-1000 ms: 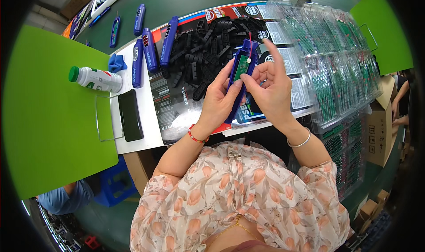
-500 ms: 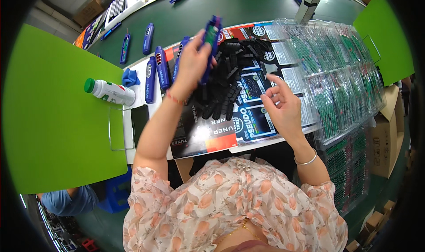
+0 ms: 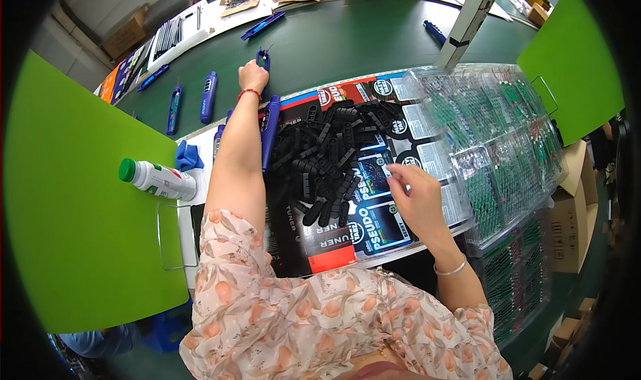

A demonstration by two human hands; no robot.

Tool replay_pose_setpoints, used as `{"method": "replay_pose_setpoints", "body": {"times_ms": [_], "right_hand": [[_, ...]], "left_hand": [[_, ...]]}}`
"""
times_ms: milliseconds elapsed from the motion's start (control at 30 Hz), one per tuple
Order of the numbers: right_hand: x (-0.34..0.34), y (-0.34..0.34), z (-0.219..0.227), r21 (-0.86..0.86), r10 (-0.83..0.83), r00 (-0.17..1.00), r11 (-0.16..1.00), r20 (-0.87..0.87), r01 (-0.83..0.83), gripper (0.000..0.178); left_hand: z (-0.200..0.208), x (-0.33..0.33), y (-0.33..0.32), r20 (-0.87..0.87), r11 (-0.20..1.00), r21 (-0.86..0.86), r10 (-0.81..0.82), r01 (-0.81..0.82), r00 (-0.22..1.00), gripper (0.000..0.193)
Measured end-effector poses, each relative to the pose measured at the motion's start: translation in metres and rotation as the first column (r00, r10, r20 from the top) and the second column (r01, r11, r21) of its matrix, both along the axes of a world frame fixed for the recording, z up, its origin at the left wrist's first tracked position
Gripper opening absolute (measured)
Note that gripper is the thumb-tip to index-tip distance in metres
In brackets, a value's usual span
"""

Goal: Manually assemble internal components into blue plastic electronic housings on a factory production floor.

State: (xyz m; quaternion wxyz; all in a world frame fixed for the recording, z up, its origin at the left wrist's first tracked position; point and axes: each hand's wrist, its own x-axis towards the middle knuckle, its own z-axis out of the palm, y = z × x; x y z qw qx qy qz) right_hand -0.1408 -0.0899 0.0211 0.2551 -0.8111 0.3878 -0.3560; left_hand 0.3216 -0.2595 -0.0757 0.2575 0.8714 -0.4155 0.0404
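Note:
My left hand (image 3: 251,79) is stretched far out over the dark green belt (image 3: 347,43), shut on a blue pen-shaped device (image 3: 263,58) that touches the belt. My right hand (image 3: 415,196) stays near me on the printed cards (image 3: 374,223), its fingertips pinching the corner of a clear blister shell (image 3: 427,163). Between the hands lies a heap of black plastic clips (image 3: 334,153). More blue devices (image 3: 270,133) lie beside my left forearm.
Stacks of clear blister shells holding green boards (image 3: 507,133) fill the right side. A white bottle with a green cap (image 3: 157,179) and a blue cloth (image 3: 188,156) sit at the left. Green dividers (image 3: 73,200) flank the bench; cardboard boxes (image 3: 574,213) stand at the right. Other blue devices (image 3: 209,96) ride the belt.
My left hand carried the blue device from in front of me, up over the clips, out to the belt. My right hand dropped to the cards and blister shells.

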Motion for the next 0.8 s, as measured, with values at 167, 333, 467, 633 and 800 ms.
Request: {"method": "replay_pose_setpoints", "body": {"times_ms": [167,333,467,633,800], "right_hand": [[0.041,-0.049,-0.019,-0.333,-0.019,1.0,0.943,-0.014,0.013,0.019],[0.052,-0.066,-0.026,-0.359,-0.101,0.972,0.933,-0.212,0.018,0.021],[0.039,-0.057,-0.026,-0.272,-0.113,0.953,0.962,-0.282,0.034,0.021],[0.009,-0.048,-0.028,0.078,-0.044,0.976,0.995,-0.214,0.062,0.031],[-0.012,-0.037,-0.034,0.15,-0.082,0.993,0.984,-0.082,0.094,0.023]], "left_hand": [[0.014,0.011,0.029,0.115,0.997,-0.052,0.069,-0.063,0.991,0.04],[0.041,0.027,0.103,0.268,0.901,0.153,0.358,-0.407,0.894,0.03],[0.025,0.073,0.133,0.177,0.909,0.255,0.29,-0.328,0.941,0.037],[0.044,0.043,0.13,0.169,0.959,-0.189,0.245,-0.212,0.955,0.045],[0.113,-0.095,0.158,-0.643,0.724,-0.689,-0.587,-0.036,0.491,0.049]]}}
